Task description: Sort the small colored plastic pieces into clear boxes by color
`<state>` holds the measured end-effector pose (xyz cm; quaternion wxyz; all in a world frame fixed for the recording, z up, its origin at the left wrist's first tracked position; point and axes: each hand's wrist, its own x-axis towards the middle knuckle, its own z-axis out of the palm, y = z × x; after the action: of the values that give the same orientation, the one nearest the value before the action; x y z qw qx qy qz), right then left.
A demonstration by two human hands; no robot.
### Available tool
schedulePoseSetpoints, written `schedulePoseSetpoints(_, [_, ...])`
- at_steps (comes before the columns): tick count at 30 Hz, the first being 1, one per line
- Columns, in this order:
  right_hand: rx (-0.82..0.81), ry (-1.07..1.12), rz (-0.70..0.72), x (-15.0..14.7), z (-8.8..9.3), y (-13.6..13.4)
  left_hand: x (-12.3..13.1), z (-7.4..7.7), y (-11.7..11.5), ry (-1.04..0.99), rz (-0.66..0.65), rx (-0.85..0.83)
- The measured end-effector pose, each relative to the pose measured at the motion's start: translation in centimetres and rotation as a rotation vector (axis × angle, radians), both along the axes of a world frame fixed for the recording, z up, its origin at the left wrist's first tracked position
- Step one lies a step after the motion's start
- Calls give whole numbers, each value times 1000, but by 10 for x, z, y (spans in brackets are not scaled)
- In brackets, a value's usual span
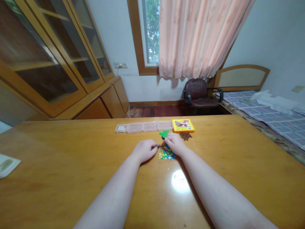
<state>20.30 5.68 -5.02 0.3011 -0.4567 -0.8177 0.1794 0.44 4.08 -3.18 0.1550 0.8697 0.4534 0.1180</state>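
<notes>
My left hand (145,150) is closed at the left of a mixed pile of small coloured pieces (166,155), thumb and index finger pressed together. Anything in that pinch is too small to name. Over the pile's upper edge my right hand (175,143) is curled, its thumb near the heap of green pieces (164,133); its other fingertips are mostly hidden. The mixed pile shows green, blue, yellow and cream bits, partly covered by the right hand. A heap of brown pieces (185,136) lies right of that hand, below a yellow box (183,126).
A row of clear plastic trays (135,128) stands left of the box on the wooden table (71,165); the leftmost holds something whitish. A white object (8,165) lies at the table's left edge. Beyond the table are an office chair (197,92), a bed and a glass-fronted cabinet (71,60).
</notes>
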Motion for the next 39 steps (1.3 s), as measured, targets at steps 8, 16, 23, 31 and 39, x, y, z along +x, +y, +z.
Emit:
schedulePoseSetpoints(8, [-57,-19,169,-1,-1,-3,0,0,0,-33,73,33])
schedulePoseSetpoints(16, [-2,-43,11,0,1,-1,1,2,-2,14,36,31])
schedulePoseSetpoints(23, [17,-90,51,-2,0,-2,0,1,-1,15,39,16])
schedulePoseSetpoints(31, [11,-54,60,-1,2,-2,0,-2,1,22,70,-1])
schedulePoseSetpoints(39, [13,-34,80,-1,0,-2,0,0,0,-12,69,34])
